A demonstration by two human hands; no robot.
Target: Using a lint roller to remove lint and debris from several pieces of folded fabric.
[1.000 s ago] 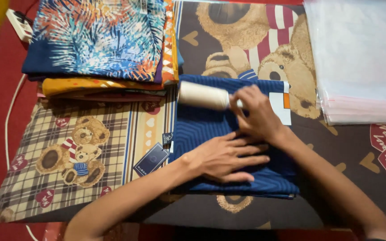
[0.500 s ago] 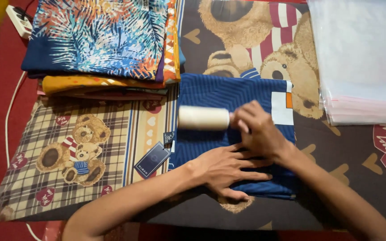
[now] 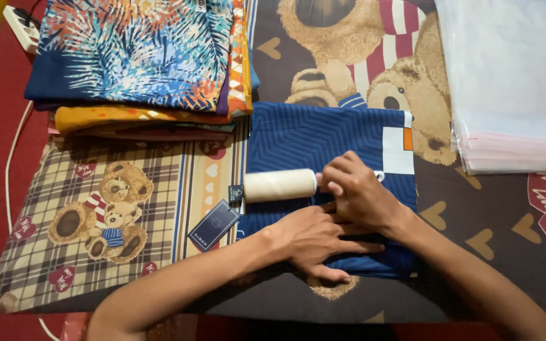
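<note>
two hands, r hand (image 3: pixel 356 192) gripping lint roller (image 3: pixel 279 185), l hand (image 3: pixel 314 239) flat (blue cloth (image 3: pixel 323 136))

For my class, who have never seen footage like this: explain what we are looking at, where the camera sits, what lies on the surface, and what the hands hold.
There is no machine here, only a person's two bare hands. The single picture comes from a camera worn on the person's head, looking down at the work.

The right hand has its grip closed on the handle of a cream lint roller, which lies across a folded dark blue cloth. The left hand presses flat on the near part of that cloth.

A dark tag hangs at the cloth's left edge. Underneath is a bedspread printed with teddy bears. At the back left is a stack of folded patterned fabrics, at the right a pile of clear plastic bags, and at the top left a white power strip.
</note>
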